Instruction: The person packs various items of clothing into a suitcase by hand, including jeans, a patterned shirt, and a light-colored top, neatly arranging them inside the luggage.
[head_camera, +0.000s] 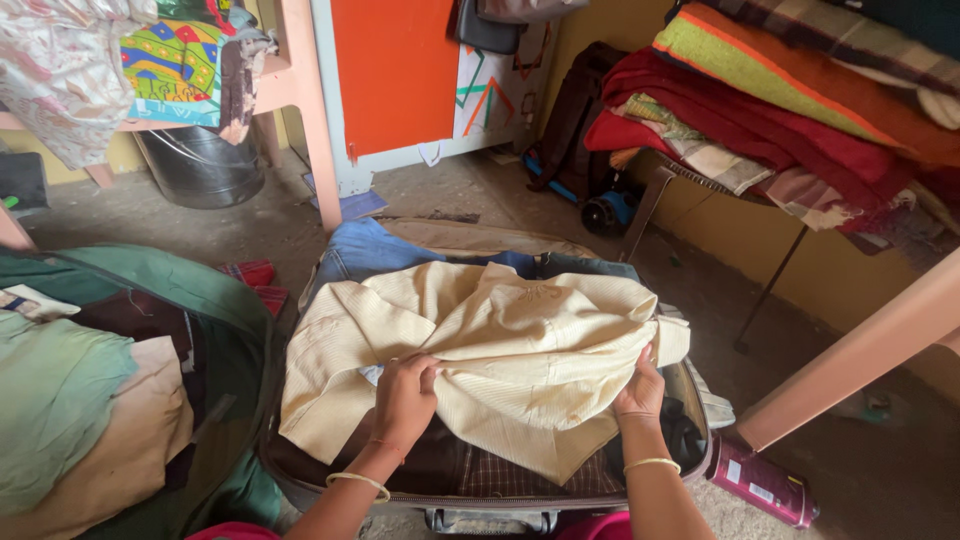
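A cream-coloured shirt (500, 340) lies spread over an open suitcase (480, 505) on the floor. My left hand (405, 395) grips a fold of the shirt near its middle. At the shirt's right edge, my right hand (642, 385) pinches the cloth. Both wrists wear thin gold bangles. Blue jeans (370, 250) lie under the shirt at the far end of the case, and dark checked cloth (520, 470) shows at the near end.
A green bag (120, 380) full of clothes lies to the left. Folded blankets (780, 100) are stacked on a rack at the right, beside a pink table leg (850, 360). A maroon spray can (765, 485) lies on the floor. A metal bucket (200, 165) stands behind.
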